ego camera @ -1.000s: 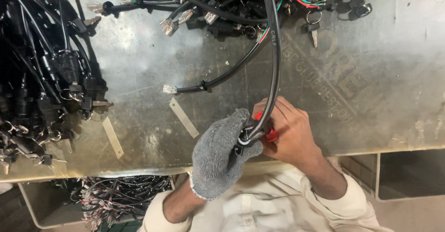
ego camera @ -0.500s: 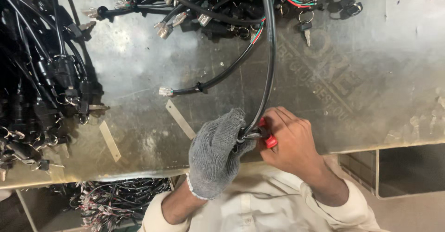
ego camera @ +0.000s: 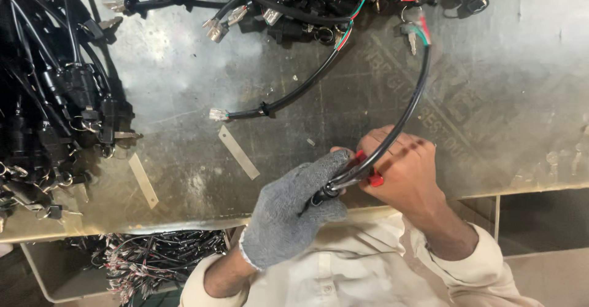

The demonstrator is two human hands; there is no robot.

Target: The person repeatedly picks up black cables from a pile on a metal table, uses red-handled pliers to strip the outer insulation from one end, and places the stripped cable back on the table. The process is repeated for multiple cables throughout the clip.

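Note:
My left hand (ego camera: 293,212), in a grey knit glove, grips the lower end of a black sheathed cable (ego camera: 410,107) near the table's front edge. My bare right hand (ego camera: 406,173) is closed around a small red-handled tool (ego camera: 370,175) pressed against the same cable end. The cable arcs up and to the right from my hands and ends in loose red and green wires (ego camera: 423,34) near the back. Both hands touch at the cable.
A worn metal table (ego camera: 503,116) carries a heap of black cable harnesses at the left (ego camera: 49,104) and along the back (ego camera: 294,0). Another cable with a white connector (ego camera: 219,115) lies mid-table. Two metal strips (ego camera: 239,152) lie nearby. A bin of wires (ego camera: 153,261) sits below.
The cable's far end has come free of the back pile and swung right, now curving to loose wire tips. Both hands shifted slightly right, still gripping.

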